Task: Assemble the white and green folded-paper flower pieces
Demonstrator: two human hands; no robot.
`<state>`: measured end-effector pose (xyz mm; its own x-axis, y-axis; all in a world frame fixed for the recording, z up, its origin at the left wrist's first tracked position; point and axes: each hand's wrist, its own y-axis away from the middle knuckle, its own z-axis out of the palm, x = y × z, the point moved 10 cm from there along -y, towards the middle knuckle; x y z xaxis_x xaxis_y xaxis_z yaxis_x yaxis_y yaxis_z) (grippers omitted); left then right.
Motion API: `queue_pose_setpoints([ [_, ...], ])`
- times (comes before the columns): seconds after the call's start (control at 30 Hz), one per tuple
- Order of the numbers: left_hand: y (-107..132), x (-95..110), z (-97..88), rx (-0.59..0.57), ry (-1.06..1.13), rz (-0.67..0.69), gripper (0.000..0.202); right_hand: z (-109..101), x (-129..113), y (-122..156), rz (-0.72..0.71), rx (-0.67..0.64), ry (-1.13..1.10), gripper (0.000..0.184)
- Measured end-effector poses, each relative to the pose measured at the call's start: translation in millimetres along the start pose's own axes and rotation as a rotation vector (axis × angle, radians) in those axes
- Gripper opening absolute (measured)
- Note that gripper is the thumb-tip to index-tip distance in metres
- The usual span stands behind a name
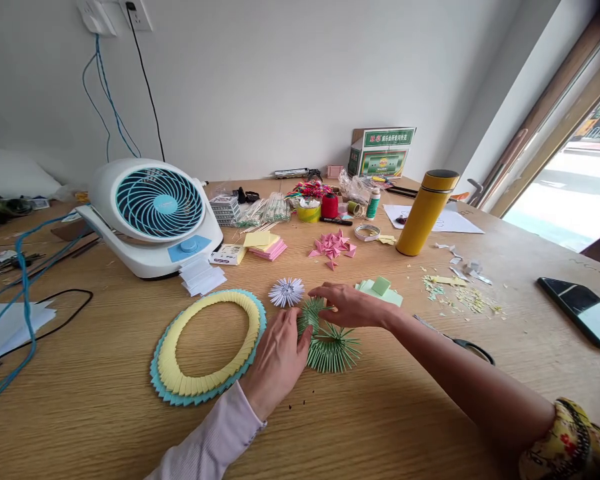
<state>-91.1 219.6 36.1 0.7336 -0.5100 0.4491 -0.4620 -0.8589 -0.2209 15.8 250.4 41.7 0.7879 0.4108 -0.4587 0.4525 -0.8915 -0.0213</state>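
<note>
Wooden bench [105,400] with two green spiky paper fans [333,350] at its centre, just right of one yellow-and-blue paper ring [207,347] and below one white spiky rosette [286,292]; left hand [280,353] and right hand [353,307] both touch them, each grip open, fingers flat.

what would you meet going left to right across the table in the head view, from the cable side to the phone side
blue cable → white fan → yellow and teal paper ring → white paper starburst → green spiky paper piece → green paper stack → yellow flask → black phone
</note>
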Motion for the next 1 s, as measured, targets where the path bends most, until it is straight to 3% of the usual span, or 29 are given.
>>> queue_pose_setpoints([
  [0.57, -12, -14, 9.6, 0.009, 0.227, -0.102, 0.029, 2, -2, 8, -0.021, -0.057, -0.119, 0.038],
  [0.77, -11, -15, 8.2, 0.053, 0.263, -0.093, 0.021, 2, -5, 10, 0.002, -0.037, -0.185, 0.033],
  [0.87, -11, -18, 10.9, 0.048, 0.275, -0.100, 0.019, 7, -9, 10, -0.009, -0.041, -0.169, 0.038],
  [1.0, -11, -22, 12.3, 0.068, 0.333, -0.114, 0.020, 11, -16, 10, -0.059, -0.019, -0.121, 0.057],
])
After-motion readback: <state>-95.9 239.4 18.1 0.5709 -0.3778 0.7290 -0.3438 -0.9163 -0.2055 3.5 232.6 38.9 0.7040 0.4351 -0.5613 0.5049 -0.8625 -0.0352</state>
